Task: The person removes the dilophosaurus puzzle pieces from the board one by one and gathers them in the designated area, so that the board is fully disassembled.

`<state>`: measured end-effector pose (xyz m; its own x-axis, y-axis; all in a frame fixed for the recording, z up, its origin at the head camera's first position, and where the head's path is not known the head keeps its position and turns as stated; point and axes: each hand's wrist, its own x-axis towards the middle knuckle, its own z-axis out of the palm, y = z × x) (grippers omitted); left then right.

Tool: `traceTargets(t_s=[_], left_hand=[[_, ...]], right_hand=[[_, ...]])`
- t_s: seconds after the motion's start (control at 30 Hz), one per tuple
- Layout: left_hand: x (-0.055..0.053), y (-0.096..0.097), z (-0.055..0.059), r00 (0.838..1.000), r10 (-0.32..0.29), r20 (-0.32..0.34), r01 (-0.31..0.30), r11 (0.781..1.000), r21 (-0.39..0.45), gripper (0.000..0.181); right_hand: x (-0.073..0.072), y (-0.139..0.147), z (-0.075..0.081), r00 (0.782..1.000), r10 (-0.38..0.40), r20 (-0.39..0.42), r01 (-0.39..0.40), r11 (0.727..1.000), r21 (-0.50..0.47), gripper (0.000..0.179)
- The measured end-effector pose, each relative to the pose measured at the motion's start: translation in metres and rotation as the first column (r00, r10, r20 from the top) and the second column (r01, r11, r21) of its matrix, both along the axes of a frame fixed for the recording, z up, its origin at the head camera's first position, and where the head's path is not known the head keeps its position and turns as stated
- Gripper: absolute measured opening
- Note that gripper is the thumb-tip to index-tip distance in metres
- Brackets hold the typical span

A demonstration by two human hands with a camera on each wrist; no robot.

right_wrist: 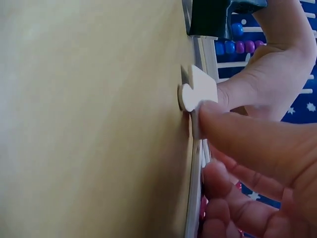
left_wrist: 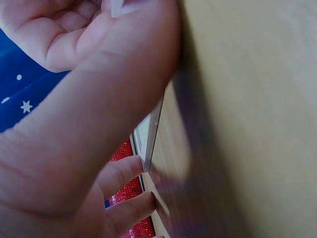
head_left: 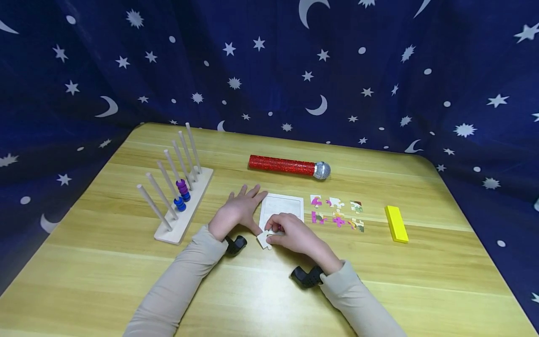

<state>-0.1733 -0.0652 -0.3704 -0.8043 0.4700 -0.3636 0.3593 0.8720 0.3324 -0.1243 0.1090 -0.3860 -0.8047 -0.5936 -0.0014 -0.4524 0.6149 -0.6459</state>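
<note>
My right hand (head_left: 294, 234) pinches a pale wooden jigsaw piece (head_left: 263, 239) between thumb and fingers, over the lower left corner of a white puzzle tray (head_left: 286, 195). In the right wrist view the piece (right_wrist: 200, 91) shows its plain face and a rounded tab, tilted at the tray's edge. My left hand (head_left: 241, 210) has its fingers spread along the tray's left side, fingertips right at the rim. Its thumb reaches down to the piece. In the left wrist view two fingers (left_wrist: 130, 213) lie by the tray edge. The right hand covers the tray's lower part.
Several colourful jigsaw pieces (head_left: 338, 221) lie in two rows right of the tray. Beyond it is a red glittery microphone (head_left: 282, 165). A wooden peg rack (head_left: 195, 192) with blue and purple beads (head_left: 183, 188) stands left; a yellow block (head_left: 396, 223) lies far right.
</note>
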Motion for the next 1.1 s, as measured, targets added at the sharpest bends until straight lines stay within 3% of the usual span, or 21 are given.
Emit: traceTargets(t_s=[0.23,0.37,0.5,0.6,0.77,1.1], left_hand=[[0.0,0.002,0.001,1.0,-0.003,0.002,0.003,1.0,0.003,0.111],[0.001,0.003,0.001,1.0,-0.009,0.008,0.009,1.0,0.004,0.115],[0.0,0.003,0.001,1.0,-0.008,0.02,0.008,1.0,0.008,0.117],[0.001,0.003,0.002,1.0,-0.007,0.024,0.007,1.0,0.01,0.117],[0.0,0.002,0.003,1.0,-0.01,0.021,0.009,1.0,0.016,0.117],[0.0,0.001,0.002,1.0,-0.01,0.022,0.009,0.999,0.041,0.117]], right_hand=[[-0.002,0.008,0.002,0.982,-0.006,0.187,0.024,0.995,-0.095,0.008],[-0.002,0.02,0.007,0.971,0.032,0.236,0.015,0.981,-0.195,0.006],[0.003,0.042,0.012,0.981,-0.009,0.192,0.059,0.965,-0.255,0.007],[0.009,0.067,0.013,0.987,-0.106,0.12,0.133,0.96,-0.248,0.007],[0.022,0.103,0.011,0.965,-0.26,0.027,0.26,0.948,-0.181,0.009],[0.03,0.122,0.004,0.955,-0.29,0.057,0.293,0.955,-0.042,0.014]])
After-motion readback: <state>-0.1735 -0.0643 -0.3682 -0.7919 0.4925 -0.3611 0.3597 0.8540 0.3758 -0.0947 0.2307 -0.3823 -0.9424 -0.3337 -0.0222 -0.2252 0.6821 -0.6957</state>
